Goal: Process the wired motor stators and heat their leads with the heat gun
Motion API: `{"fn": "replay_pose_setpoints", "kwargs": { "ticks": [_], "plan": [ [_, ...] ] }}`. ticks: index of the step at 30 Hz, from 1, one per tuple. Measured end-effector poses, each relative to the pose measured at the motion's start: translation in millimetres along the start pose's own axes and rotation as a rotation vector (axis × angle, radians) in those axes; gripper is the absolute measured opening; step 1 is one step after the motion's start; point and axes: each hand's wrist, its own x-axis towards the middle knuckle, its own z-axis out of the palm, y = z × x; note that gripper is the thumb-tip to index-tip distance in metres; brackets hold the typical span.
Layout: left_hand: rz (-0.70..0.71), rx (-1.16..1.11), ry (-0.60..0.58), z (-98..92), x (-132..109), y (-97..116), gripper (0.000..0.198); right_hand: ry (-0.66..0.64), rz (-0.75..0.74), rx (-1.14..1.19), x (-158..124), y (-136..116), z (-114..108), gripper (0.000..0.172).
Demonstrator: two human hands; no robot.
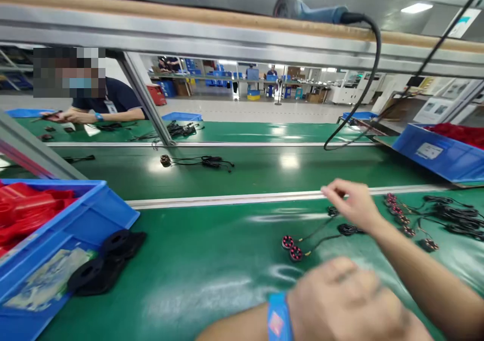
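1. Nearest, left hand (340, 300), wearing a blue wristband (279, 318): blurred, back of the hand uppermost, low over the green bench surface (181, 260); fingers look bent, but whether they grip anything cannot be told.
2. Right hand (351, 202), bare-wristed: raised beyond the left, thumb and fingers curled with a small gap between; whether a cable lies in the grasp cannot be told.
3. Pair of round motors (296, 253), pink-and-black: side by side on the green surface, left of the right hand and beyond the left; their thin leads run rightward to a dark cable coil (348, 229) near the right wrist.
4. Row of similar motors (397, 211): right of the right forearm, with tangled black cables (454, 215) beside them.
5. Blue bin (117, 210), left: filled with red parts (34, 205); two black pieces (121, 240) with round openings against its side.
6. Second blue bin (454, 162), far right: labelled, red contents.
7. Single motor (165, 160) with bundled cable: on the green strip beyond the pale rail (227, 199).
8. Co-worker (121, 96), dark shirt: across the bench, hands around a dark item.
9. Blue power tool (310, 13): on the overhead shelf, black cord hanging.
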Motion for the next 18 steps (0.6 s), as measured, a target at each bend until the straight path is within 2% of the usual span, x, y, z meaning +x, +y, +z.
{"fn": "replay_pose_setpoints", "kwargs": {
  "ticks": [3, 5, 7, 9, 11, 14, 18],
  "plan": [
    [-0.433, -0.133, 0.103, 4.2, -19.8, -25.6, 0.01, -0.117, 0.12, 0.132, -76.0, 27.8, 32.2, 0.035],
    [-0.656, -0.162, -0.004, 13.1, -44.6, -36.1, 0.01, -0.165, 0.126, 0.18, -100.2, 40.1, 44.3, 0.03],
    [-0.777, -0.15, -0.198, 24.9, -72.9, -37.7, 0.008, -0.211, 0.046, 0.216, -109.0, 44.8, 53.3, 0.024],
    [-0.822, -0.104, -0.365, 36.5, -97.6, -33.1, 0.014, -0.25, -0.049, 0.259, -110.9, 43.0, 61.9, 0.02],
    [-0.831, -0.06, -0.461, 45.4, -113.8, -27.6, 0.019, -0.297, -0.104, 0.309, -112.2, 38.0, 70.3, 0.021],
    [-0.824, -0.046, -0.49, 51.5, -121.4, -24.7, 0.023, -0.422, -0.081, 0.361, -116.8, 30.7, 79.3, 0.025],
    [-0.81, -0.049, -0.518, 49.8, -117.0, -25.9, 0.019, -0.599, 0.087, 0.406, -119.9, 26.3, 77.8, 0.035]
  ]
}}
